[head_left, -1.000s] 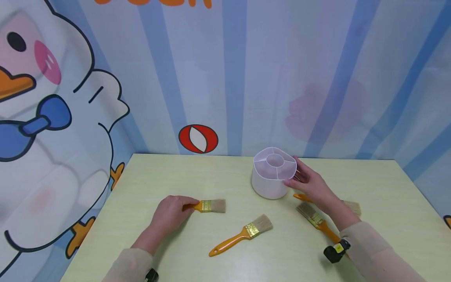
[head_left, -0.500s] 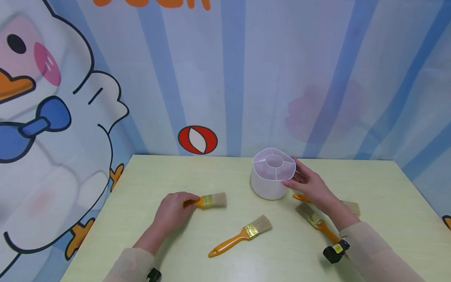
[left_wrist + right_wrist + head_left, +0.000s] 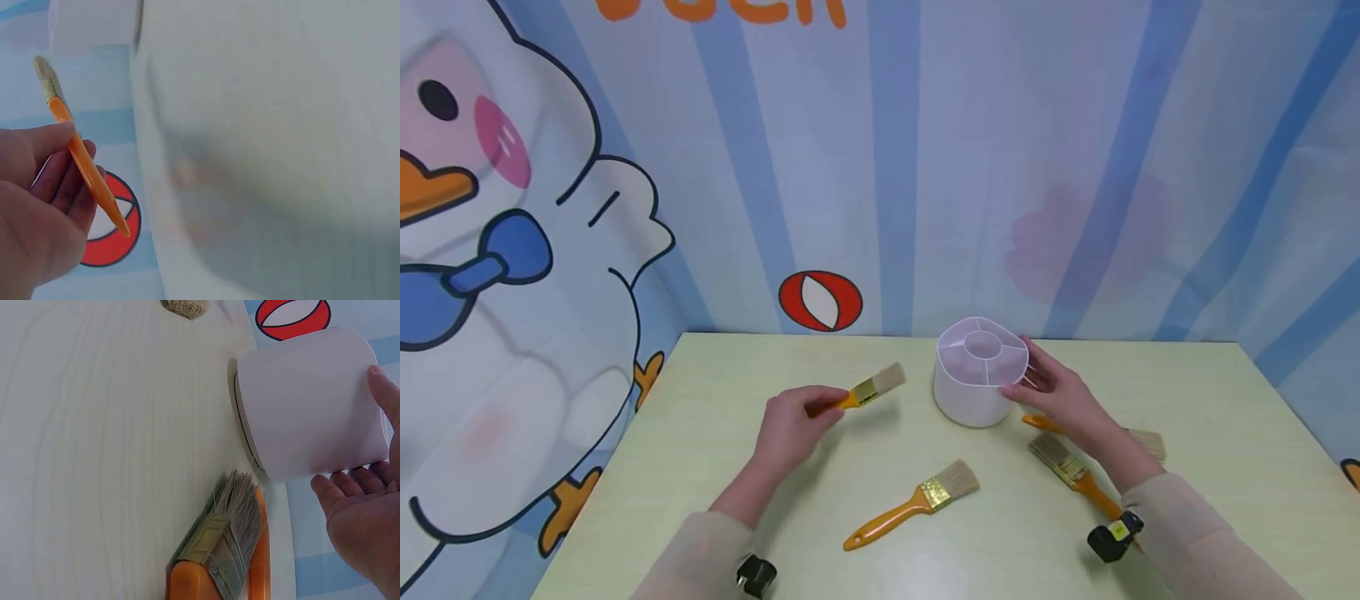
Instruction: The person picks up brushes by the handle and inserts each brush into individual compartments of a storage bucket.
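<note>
My left hand [image 3: 796, 425] pinches a paintbrush [image 3: 867, 389] by its orange handle, bristles tilted up to the right. In the left wrist view the thumb and fingers hold the middle of that handle [image 3: 87, 162], above the table. My right hand [image 3: 1060, 398] holds the right side of a white round organizer [image 3: 973, 403], which stands upright at the back of the table. Its top has a round middle cup and several compartments around it. In the right wrist view the thumb lies near the rim and the fingertips [image 3: 320, 482] touch the organizer's wall.
A paintbrush [image 3: 917, 502] lies at the table's front middle. Two more lie under the right forearm: one with bristles toward the organizer [image 3: 1067, 465], another behind it with an orange handle end [image 3: 1041, 422]. A patterned curtain [image 3: 955, 167] hangs behind the table [image 3: 730, 367].
My left hand has lifted its paintbrush off the table and carried it right and back, bristles tilting upward. The right hand and the organizer have stayed in place.
</note>
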`<state>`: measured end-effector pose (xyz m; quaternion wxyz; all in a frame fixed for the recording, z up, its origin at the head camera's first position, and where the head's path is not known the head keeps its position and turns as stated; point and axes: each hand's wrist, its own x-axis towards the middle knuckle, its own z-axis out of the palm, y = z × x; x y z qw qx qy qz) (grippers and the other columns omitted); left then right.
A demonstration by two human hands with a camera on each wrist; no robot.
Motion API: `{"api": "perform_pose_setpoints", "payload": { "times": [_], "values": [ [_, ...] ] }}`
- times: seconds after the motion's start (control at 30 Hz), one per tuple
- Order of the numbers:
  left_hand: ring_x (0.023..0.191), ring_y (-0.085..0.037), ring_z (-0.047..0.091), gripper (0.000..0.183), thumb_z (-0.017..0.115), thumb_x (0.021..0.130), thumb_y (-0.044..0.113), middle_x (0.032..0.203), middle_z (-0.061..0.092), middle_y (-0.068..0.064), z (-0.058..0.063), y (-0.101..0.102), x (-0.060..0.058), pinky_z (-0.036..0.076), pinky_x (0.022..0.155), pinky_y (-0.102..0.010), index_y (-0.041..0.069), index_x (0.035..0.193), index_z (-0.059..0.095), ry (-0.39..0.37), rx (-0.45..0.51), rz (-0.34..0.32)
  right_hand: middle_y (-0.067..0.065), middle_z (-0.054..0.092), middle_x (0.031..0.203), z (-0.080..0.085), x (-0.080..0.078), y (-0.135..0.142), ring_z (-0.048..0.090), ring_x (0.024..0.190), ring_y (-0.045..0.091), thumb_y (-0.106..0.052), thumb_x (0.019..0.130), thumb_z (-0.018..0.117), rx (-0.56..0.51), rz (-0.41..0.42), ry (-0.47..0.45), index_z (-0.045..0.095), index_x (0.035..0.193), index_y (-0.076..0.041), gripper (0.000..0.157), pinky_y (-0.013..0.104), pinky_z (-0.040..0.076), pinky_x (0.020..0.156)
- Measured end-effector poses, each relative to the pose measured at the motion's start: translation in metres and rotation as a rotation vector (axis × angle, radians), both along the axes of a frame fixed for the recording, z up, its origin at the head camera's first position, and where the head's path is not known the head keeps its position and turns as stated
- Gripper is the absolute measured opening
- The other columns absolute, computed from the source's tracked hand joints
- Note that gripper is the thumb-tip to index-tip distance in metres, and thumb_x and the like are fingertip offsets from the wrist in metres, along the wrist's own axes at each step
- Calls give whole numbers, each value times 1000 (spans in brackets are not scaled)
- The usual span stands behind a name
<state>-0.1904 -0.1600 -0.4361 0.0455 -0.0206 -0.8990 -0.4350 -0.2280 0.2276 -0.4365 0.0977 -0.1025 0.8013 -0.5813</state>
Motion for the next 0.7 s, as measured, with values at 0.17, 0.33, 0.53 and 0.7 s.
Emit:
{"api": "perform_pose_setpoints", "payload": {
  "times": [0.17,0.33,0.53,0.7],
  "values": [
    [103,-22,72,29,81,95,7,115,79,-2,12,20,-7,65,89,-34,15,123,82,-11,150,8,17,21,177,0,0,0,26,160,43,-27,103,75,-6,-3,-1,11,174,-16,96,47,41,116],
    [106,-23,72,27,80,97,9,116,78,-3,24,43,-13,64,91,-33,14,124,81,-53,346,22,17,21,177,-2,-1,0,26,160,43,-26,103,75,-21,-3,0,11,173,-16,96,46,41,116],
    [108,-23,71,25,80,98,13,118,76,-4,36,69,-21,62,95,-33,15,123,81,-134,539,49,17,23,176,-4,-1,1,28,160,43,-25,103,75,-30,2,10,12,173,-16,95,43,43,115],
    [108,-24,72,25,79,99,12,119,76,-7,44,91,-29,61,99,-36,12,123,81,-142,675,59,16,23,176,-5,-1,1,27,160,42,-23,103,75,-49,9,16,12,173,-16,94,41,43,115]
  ]
}}
